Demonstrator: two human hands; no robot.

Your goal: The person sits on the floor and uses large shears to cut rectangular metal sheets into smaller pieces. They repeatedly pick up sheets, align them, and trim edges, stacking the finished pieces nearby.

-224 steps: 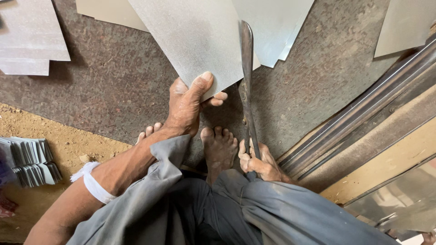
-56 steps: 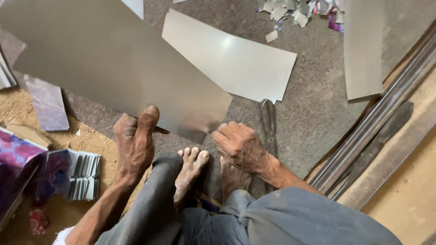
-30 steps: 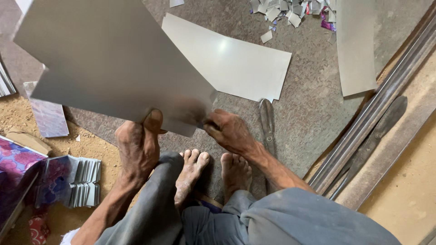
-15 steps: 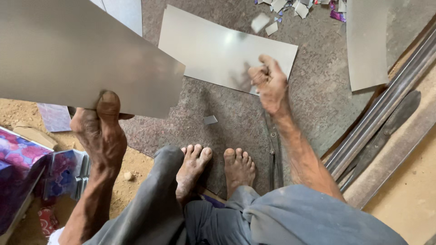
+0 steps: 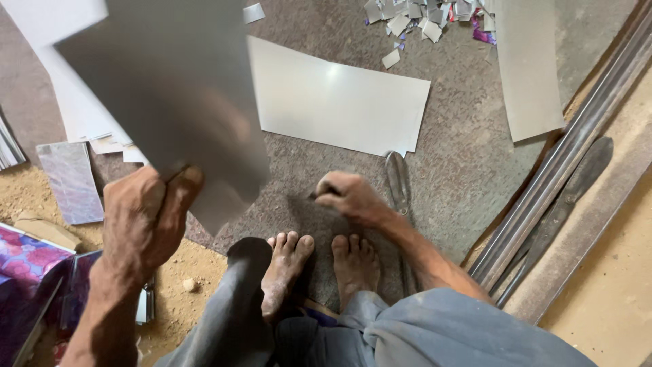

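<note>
1. My two bare feet (image 5: 319, 268) are planted on the grey floor (image 5: 462, 177), and everything else I place from them. Neither foot has moved over the last few seconds.

2. Just ahead of my right foot, my right hand (image 5: 348, 197) has come back in. Half a second ago it was stretched out to the flat sheet lying on the floor. Now the fingers are curled nearly shut, pinching what seems to be something small and dark. I cannot tell what it is.

3. Right beside that hand, the long shears (image 5: 399, 187) lie on the floor, blades pointing away from my feet, untouched.

4. Left of my feet, my left hand (image 5: 146, 221) clamps a corner of the big metal sheet (image 5: 170, 102), thumb on top, fingers underneath. The sheet has swung upright and closer to my face; it is blurred and in motion.

5. Beyond my feet lies the flat sheet (image 5: 336, 102), loose now that my right hand has left it.

6. Farthest off, small offcuts (image 5: 421, 13) are scattered past that sheet.
</note>
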